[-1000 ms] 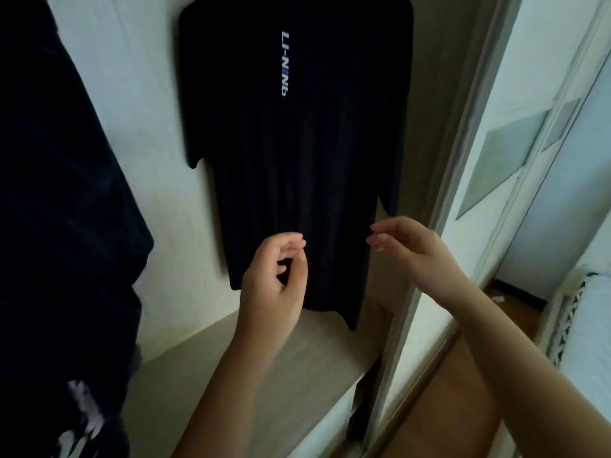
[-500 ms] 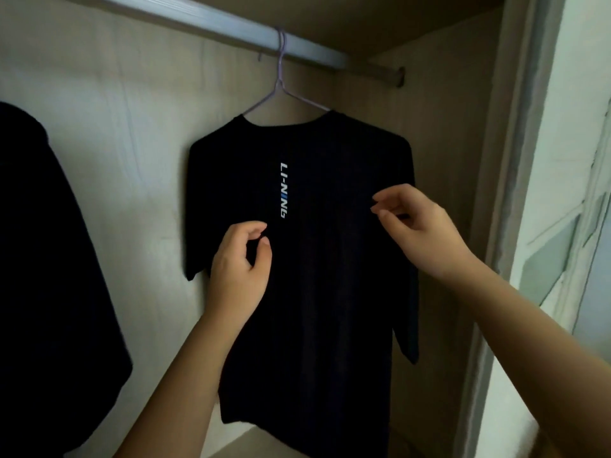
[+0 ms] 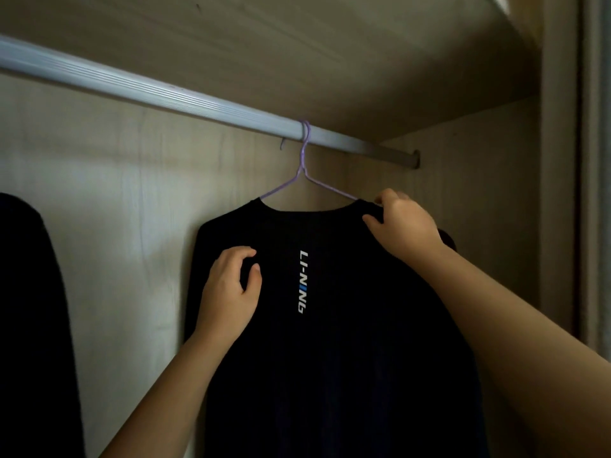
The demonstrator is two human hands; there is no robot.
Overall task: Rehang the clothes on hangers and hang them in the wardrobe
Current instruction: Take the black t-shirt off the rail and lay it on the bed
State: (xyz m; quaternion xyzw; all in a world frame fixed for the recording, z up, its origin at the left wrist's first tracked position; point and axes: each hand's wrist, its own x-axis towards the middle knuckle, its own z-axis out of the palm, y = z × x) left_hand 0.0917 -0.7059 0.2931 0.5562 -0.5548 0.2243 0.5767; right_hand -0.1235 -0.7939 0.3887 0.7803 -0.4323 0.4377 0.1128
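At the far left edge a dark garment (image 3: 29, 325) is seen hanging, cut off by the frame and well apart from the rest. A pale ribbed rail (image 3: 165, 95) is run across the upper part of the wardrobe (image 3: 479, 209), sloping in the view from the upper left down to a socket in the right side wall. Behind it the light wood-grain back panel (image 3: 132, 200) is visible.

The left hand (image 3: 231, 292) is raised in front of the left chest area of the black T-shirt (image 3: 347, 375), below its left shoulder. Its fingers are curled inward, and the thumb and forefinger are held a little apart with dark cloth showing in the gap. Whether any fabric is caught between them cannot be told.

The T-shirt is hung on a purple wire hanger (image 3: 301, 166), whose hook is looped over the rail; the hanger's two arms are passed into the neck opening. The shirt is hung flat against the back panel, toward the right end of the rail, and white and blue lettering (image 3: 304, 281) reading LI-NING is printed vertically down its middle. Its lower part is cut off by the bottom of the frame.

The right hand (image 3: 403, 223) is placed at the shirt's right shoulder, just beside the collar. The cloth there is pinched between the thumb below and the bent fingers above, right where the hanger's right arm enters the fabric.

At the far right a pale door frame (image 3: 591, 193) is seen upright.
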